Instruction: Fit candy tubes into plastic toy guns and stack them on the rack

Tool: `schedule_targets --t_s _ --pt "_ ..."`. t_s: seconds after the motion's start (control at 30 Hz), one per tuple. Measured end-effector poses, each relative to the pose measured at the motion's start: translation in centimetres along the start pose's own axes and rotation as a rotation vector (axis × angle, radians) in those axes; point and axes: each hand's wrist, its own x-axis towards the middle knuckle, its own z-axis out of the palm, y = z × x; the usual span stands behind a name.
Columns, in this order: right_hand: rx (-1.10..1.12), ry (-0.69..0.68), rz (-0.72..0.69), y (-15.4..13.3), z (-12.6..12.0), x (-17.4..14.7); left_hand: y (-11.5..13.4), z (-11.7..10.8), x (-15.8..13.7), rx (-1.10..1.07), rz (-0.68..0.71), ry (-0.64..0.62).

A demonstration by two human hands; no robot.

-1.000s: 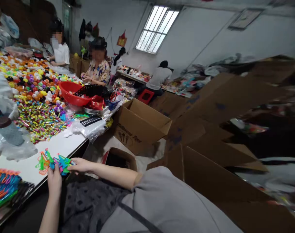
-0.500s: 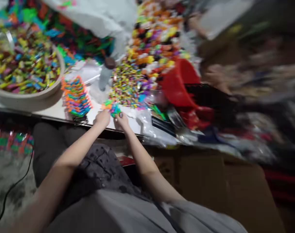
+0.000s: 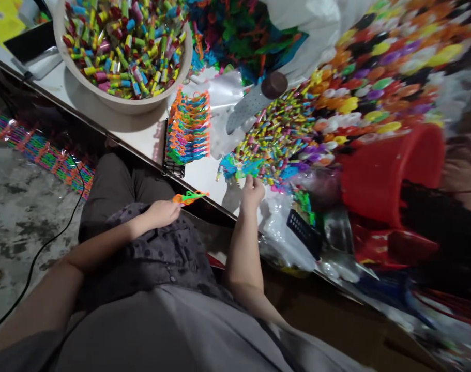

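Note:
My left hand (image 3: 165, 213) is over my lap, just off the table edge, its fingers closed on a small orange and green plastic piece (image 3: 191, 197). Over the table's front part, my right hand (image 3: 253, 192) has its fingers pinched at a blue and green plastic piece (image 3: 251, 168); whether it is lifted or lying there I cannot tell. Between the hands and farther back stands a black rack (image 3: 173, 169) packed with rows of orange, blue and green plastic pieces (image 3: 191, 126). Beyond my right hand spreads a heap of small colourful wrapped tubes (image 3: 276, 132).
A round tub (image 3: 122, 105) of similar tubes stands at the back left. A grey dotted cylinder with a brown cap (image 3: 246, 108) lies mid-table. To the right are a red bucket (image 3: 370, 181), a black basket (image 3: 303, 232) and a heap of coloured oval pieces (image 3: 375, 98). A cable (image 3: 45, 253) crosses the floor.
My hands were together at the table edge and are now apart. The left has drawn back over my lap with the orange and green piece. The view has swung left.

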Motion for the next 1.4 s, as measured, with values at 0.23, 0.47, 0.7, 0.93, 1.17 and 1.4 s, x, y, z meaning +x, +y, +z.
schedule_targets --t_s 0.23,0.47,0.7,0.93,1.17,1.4 --pt "0.518 -0.29 0.004 -5.1 1.8 -3.6 -8.7 0.4 -5.5 -0.299 -0.195 0.217" --pt "0.414 -0.315 -0.154 -6.9 1.7 -5.5 -10.8 1.5 -5.4 -0.366 -0.19 0.539" --pt "0.489 -0.335 -0.254 -7.5 1.0 -6.5 -9.4 1.3 -5.1 -0.432 -0.253 0.687" --pt "0.618 -0.299 -0.221 -6.9 6.1 -6.7 -9.8 1.2 -4.4 -0.537 -0.236 0.796" --pt "0.637 -0.336 -0.061 -7.3 10.1 -6.0 -8.8 -0.6 -1.2 -0.601 -0.117 0.874" --pt "0.44 -0.415 -0.081 -8.5 9.5 -5.0 -8.5 -2.8 5.9 -0.439 -0.176 0.863"
